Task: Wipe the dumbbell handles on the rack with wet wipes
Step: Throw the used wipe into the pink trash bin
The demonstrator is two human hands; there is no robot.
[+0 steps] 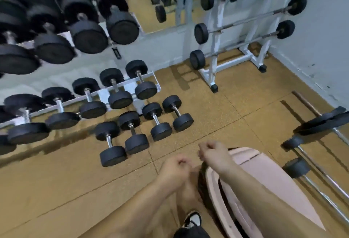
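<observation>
Black dumbbells with metal handles point(87, 94) lie in a row on the lower tier of a white rack point(130, 82) at the left. Bigger dumbbells point(83, 18) fill the tier above. My left hand point(175, 168) and my right hand point(211, 152) hover low in the middle, both with curled fingers, well away from the rack. Neither hand visibly holds anything, and no wipe shows. My right hand is over the near edge of a pink bag-like thing point(268, 173) on the floor; the picture is blurred there.
Several loose dumbbells point(132, 132) lie on the tan floor in front of the rack. A white barbell rack point(215, 71) stands by the far wall. Barbells point(296, 168) lie on the floor at the right. My shoe point(193, 219) is below my hands.
</observation>
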